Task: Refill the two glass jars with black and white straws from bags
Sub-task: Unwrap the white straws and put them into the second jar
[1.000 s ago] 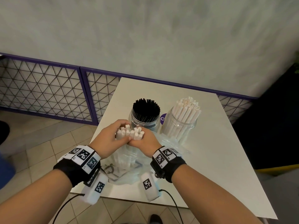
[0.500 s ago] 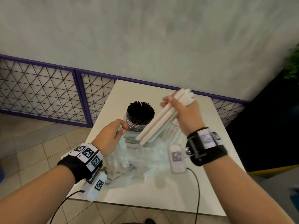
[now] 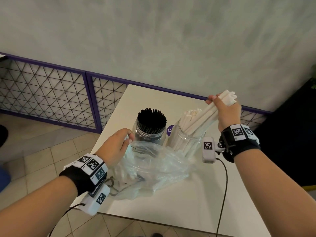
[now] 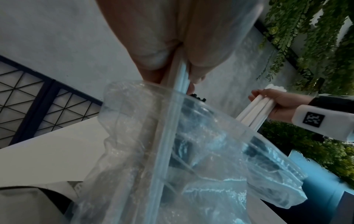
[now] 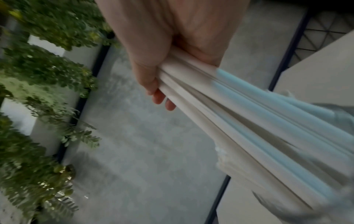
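Right hand (image 3: 225, 113) grips white straws (image 3: 201, 117), lower ends blurred in wrist view.

From my feed, the lower ends of the white straws (image 3: 201, 117) in the right hand (image 3: 225, 113) vanish among those already in the right jar (image 3: 186, 142), so I cannot tell how deep they sit. The right wrist view smears that bundle (image 5: 249, 128) into blur toward the right edge. The left hand (image 3: 116, 146) hides its fingertips behind the plastic bag (image 3: 153, 168); whatever straws remain inside show only dimly through the crinkled film. Both forearms run off the near edge.
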Demonstrator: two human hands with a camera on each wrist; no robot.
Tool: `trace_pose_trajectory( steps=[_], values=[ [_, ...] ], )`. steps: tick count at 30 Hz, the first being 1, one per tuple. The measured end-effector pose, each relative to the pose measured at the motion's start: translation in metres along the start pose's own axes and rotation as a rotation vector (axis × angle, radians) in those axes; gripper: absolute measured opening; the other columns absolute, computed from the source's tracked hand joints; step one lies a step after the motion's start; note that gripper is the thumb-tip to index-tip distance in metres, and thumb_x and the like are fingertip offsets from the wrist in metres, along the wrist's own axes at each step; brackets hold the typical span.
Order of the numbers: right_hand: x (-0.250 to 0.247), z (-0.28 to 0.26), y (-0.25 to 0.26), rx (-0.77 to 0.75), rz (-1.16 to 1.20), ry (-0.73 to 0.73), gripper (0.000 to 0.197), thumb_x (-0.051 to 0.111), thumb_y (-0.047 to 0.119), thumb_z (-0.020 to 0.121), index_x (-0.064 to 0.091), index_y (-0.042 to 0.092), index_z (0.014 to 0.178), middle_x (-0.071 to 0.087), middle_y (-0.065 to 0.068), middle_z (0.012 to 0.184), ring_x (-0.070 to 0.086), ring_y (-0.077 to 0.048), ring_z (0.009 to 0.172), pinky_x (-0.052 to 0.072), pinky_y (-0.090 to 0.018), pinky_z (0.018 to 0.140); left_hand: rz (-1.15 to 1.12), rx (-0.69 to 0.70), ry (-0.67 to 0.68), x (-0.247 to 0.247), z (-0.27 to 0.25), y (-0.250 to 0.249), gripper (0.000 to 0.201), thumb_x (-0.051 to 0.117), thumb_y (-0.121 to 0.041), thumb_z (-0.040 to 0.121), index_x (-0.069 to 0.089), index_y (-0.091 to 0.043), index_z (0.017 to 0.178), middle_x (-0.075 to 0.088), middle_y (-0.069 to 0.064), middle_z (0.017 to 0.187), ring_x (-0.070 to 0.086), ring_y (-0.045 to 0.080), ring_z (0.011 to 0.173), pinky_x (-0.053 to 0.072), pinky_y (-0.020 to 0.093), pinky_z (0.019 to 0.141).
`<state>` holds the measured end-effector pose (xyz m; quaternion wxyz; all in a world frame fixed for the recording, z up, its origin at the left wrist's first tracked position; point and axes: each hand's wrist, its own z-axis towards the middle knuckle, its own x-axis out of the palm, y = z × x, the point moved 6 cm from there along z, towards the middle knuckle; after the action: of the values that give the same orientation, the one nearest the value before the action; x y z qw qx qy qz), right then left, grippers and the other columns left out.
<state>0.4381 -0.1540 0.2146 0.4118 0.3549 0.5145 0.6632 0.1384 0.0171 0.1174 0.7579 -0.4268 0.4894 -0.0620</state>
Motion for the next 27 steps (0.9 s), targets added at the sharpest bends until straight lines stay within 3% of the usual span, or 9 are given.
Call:
trace_pose_trajectory(
  steps=[2, 4, 8, 12, 15, 19, 22, 25, 27],
  values=[
    [0.006, 0.002, -0.018, 0.041, -0.038, 0.012, 0.023, 0.073, 0.017, 0.076, 0.065, 0.006, 0.095, 0.074, -0.006, 0.087, 0.071, -0.021, 0.084, 0.054, -0.039, 0.079, 0.004, 0.009, -0.004, 0.000, 0.000, 0.000, 0.013, 0.045, -0.010, 0.097, 0.051, -0.020, 0.095, 0.047, -0.014, 0.072, 0.047, -0.006, 0.058, 0.030, 0.012, 0.054],
    [0.013, 0.000, -0.032, 0.040, -0.129, 0.041, 0.030, 0.076, 0.024, 0.072, 0.063, 0.017, 0.097, 0.073, -0.007, 0.095, 0.068, -0.021, 0.092, 0.053, -0.039, 0.085, 0.009, 0.013, -0.010, -0.001, 0.000, -0.001, 0.013, 0.045, -0.009, 0.097, 0.051, -0.020, 0.095, 0.046, -0.014, 0.071, 0.047, -0.005, 0.059, 0.031, 0.012, 0.055],
    [0.022, -0.006, -0.032, -0.100, -0.331, 0.118, 0.062, 0.072, 0.021, 0.083, 0.037, 0.022, 0.135, 0.052, 0.001, 0.128, 0.057, -0.012, 0.107, 0.046, -0.020, 0.088, 0.010, 0.005, -0.010, -0.001, -0.001, -0.002, 0.011, 0.045, -0.008, 0.097, 0.052, -0.017, 0.096, 0.041, -0.013, 0.066, 0.046, -0.001, 0.055, 0.032, 0.013, 0.054],
    [0.039, -0.022, -0.046, -0.229, -0.738, 0.441, 0.064, 0.059, 0.025, 0.093, 0.027, 0.014, 0.147, 0.034, -0.003, 0.149, 0.037, -0.011, 0.132, 0.028, -0.022, 0.105, 0.015, 0.012, -0.018, -0.002, -0.001, -0.002, 0.011, 0.046, -0.007, 0.096, 0.053, -0.017, 0.096, 0.042, -0.014, 0.068, 0.047, -0.003, 0.059, 0.033, 0.011, 0.056],
    [0.042, -0.032, -0.064, -0.283, -1.061, 0.592, 0.073, 0.053, 0.034, 0.095, 0.012, 0.013, 0.151, 0.017, -0.006, 0.158, 0.014, -0.021, 0.146, 0.016, -0.036, 0.118, 0.019, 0.007, -0.019, -0.002, -0.001, -0.003, 0.011, 0.046, -0.007, 0.096, 0.053, -0.016, 0.096, 0.042, -0.014, 0.068, 0.047, -0.004, 0.060, 0.034, 0.011, 0.057],
    [0.039, -0.042, -0.079, -0.299, -1.471, 0.707, 0.073, 0.042, 0.044, 0.097, 0.005, 0.015, 0.152, -0.002, -0.002, 0.161, -0.006, -0.024, 0.147, 0.002, -0.043, 0.118, 0.012, 0.011, -0.004, -0.001, 0.000, 0.001, 0.013, 0.046, -0.010, 0.097, 0.051, -0.022, 0.095, 0.050, -0.012, 0.075, 0.048, 0.001, 0.063, 0.034, 0.011, 0.059],
    [0.044, -0.054, -0.062, -0.275, -1.327, 0.676, 0.075, 0.041, 0.046, 0.097, 0.000, 0.017, 0.152, -0.009, 0.000, 0.160, -0.012, -0.022, 0.147, -0.003, -0.041, 0.118, -0.051, -0.006, 0.039, 0.002, 0.001, 0.008, 0.005, 0.047, -0.028, 0.096, 0.049, -0.033, 0.098, 0.058, -0.008, 0.096, 0.052, 0.009, 0.069, 0.042, 0.020, 0.068],
    [0.066, -0.084, -0.029, -0.266, -0.941, 0.621, 0.074, 0.048, 0.041, 0.096, 0.007, 0.016, 0.152, 0.006, 0.000, 0.160, 0.002, -0.017, 0.147, 0.005, -0.034, 0.119, -0.244, -0.030, 0.056, -0.002, -0.003, 0.006, 0.041, 0.043, -0.060, 0.082, 0.047, -0.038, 0.116, 0.055, -0.021, 0.118, 0.052, -0.002, 0.108, 0.041, 0.018, 0.090],
    [0.091, -0.121, -0.024, -0.148, -0.651, 0.695, 0.071, 0.055, 0.033, 0.094, 0.015, 0.018, 0.151, 0.020, 0.002, 0.157, 0.018, -0.013, 0.143, 0.017, -0.031, 0.118, -0.442, -0.103, 0.045, -0.006, -0.003, 0.006, 0.054, 0.043, -0.065, 0.076, 0.043, -0.042, 0.125, 0.052, -0.022, 0.126, 0.046, -0.010, 0.117, 0.036, 0.017, 0.097]
  ],
)
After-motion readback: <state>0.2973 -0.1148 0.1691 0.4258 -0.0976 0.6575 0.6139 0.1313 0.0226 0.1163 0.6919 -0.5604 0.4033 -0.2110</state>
